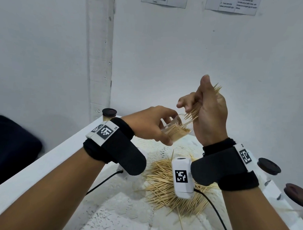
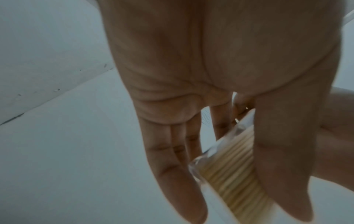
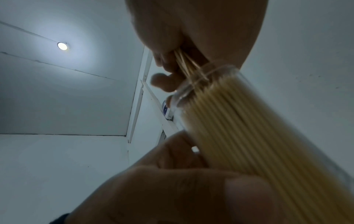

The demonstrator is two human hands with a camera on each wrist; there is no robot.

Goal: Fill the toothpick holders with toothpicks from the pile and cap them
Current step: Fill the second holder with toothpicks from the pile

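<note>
step: filling | left hand (image 1: 147, 126) is curling round the clear holder (image 1: 175, 131), tilted | right hand (image 1: 209, 114) is pinching a toothpick bunch (image 1: 193, 114), tips at the holder's mouth | next: slide them in gently, straight

Black wristbands (image 1: 111, 144) carry white marker-printed camera units (image 1: 181, 178) with black cables (image 1: 215, 215).

Bright head view, dim blurred wrist views
</note>
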